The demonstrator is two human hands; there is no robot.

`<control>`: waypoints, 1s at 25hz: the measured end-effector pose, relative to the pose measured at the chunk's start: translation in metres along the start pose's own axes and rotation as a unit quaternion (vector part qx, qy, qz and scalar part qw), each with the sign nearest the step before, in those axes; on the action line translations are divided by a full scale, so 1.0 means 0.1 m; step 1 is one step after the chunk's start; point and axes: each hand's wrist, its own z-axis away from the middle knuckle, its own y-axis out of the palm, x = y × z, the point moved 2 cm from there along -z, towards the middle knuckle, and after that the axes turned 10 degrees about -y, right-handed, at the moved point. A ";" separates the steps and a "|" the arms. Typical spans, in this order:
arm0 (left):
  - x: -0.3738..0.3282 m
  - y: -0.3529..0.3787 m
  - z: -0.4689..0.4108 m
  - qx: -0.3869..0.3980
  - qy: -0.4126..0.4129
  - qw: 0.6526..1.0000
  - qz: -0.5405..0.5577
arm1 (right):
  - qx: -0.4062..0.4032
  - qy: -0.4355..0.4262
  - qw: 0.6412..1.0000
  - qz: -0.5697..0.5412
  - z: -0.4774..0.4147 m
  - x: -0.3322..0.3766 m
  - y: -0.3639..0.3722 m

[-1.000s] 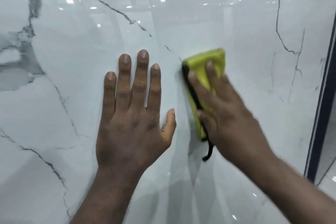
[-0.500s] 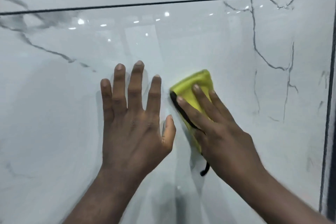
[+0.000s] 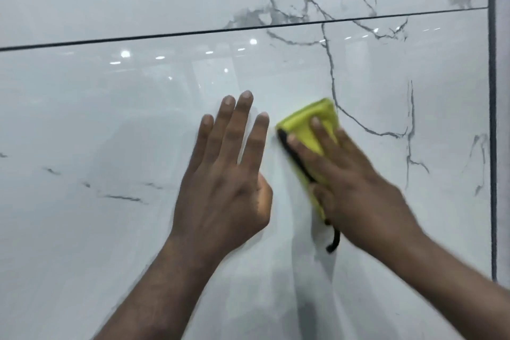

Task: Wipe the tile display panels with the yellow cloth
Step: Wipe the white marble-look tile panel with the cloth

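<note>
A glossy white marble-look tile panel point(image 3: 110, 124) with grey veins fills the view. My right hand point(image 3: 356, 182) presses a folded yellow cloth point(image 3: 311, 124) with a black edge flat against the panel, fingers straight over it. A black loop hangs from the cloth below the hand. My left hand point(image 3: 229, 174) lies flat on the panel just left of the cloth, fingers straight and together, thumb tucked in.
A thin dark joint point(image 3: 193, 33) runs across the top, with a second tile panel point(image 3: 138, 0) above it. A dark vertical frame strip point(image 3: 492, 119) borders the panel at the right. Ceiling lights reflect in the tiles.
Both hands and the cloth have moved up the panel toward the horizontal joint and a little to the right. The view has shifted up, showing more of the upper panel.
</note>
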 end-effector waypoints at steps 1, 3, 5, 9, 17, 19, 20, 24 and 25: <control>-0.01 0.06 0.04 0.012 0.007 1.000 -0.014 | -0.012 0.032 0.999 -0.014 -0.11 -0.14 -0.12; -0.04 0.16 0.10 0.021 0.016 0.999 -0.047 | -0.037 0.051 0.998 -0.022 -0.34 -0.27 -0.24; -0.04 0.19 0.11 0.017 0.020 0.998 -0.055 | -0.050 0.036 0.998 0.004 -0.34 -0.16 -0.14; -0.04 0.20 0.14 0.012 0.021 0.998 -0.052 | -0.014 0.027 1.000 -0.002 0.14 -0.14 0.19; -0.02 0.22 0.14 0.031 0.018 0.997 -0.073 | -0.040 0.047 0.997 -0.042 -0.09 -0.25 0.04; -0.03 0.23 0.15 0.027 0.021 0.997 -0.073 | 0.007 0.036 0.999 -0.035 0.23 -0.15 0.18; -0.04 0.22 0.15 0.030 0.022 0.997 -0.071 | 0.029 0.052 0.997 -0.048 0.32 -0.22 0.22; -0.07 0.20 0.11 0.030 0.012 0.998 -0.060 | -0.026 0.131 0.987 -0.090 -0.09 -0.74 -0.04; -0.10 0.19 0.10 0.025 -0.003 0.998 -0.053 | -0.038 0.116 0.988 -0.096 -0.20 -0.74 -0.11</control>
